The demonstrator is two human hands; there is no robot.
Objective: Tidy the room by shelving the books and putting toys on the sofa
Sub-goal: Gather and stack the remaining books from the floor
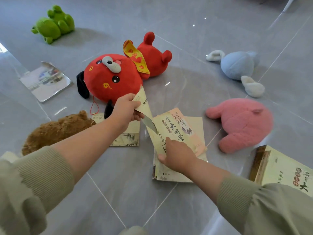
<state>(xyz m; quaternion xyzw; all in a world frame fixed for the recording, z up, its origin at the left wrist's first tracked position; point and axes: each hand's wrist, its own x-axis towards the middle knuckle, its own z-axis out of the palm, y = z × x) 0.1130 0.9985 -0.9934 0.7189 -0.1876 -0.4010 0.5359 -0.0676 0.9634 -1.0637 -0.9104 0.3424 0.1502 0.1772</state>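
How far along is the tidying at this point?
Nothing looks done yet. In hand: the left hand and right hand grip cream books. Remaining: red dog, green frog, blue plush, pink plush, brown plush, glossy booklet and corner book lie on the floor.

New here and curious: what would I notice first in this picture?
A big red dog toy lies mid-floor, with a green frog at far upper left and a pink toy at right. Nearer the camera, the left hand and right hand grip cream books above others lying on the grey tiles.
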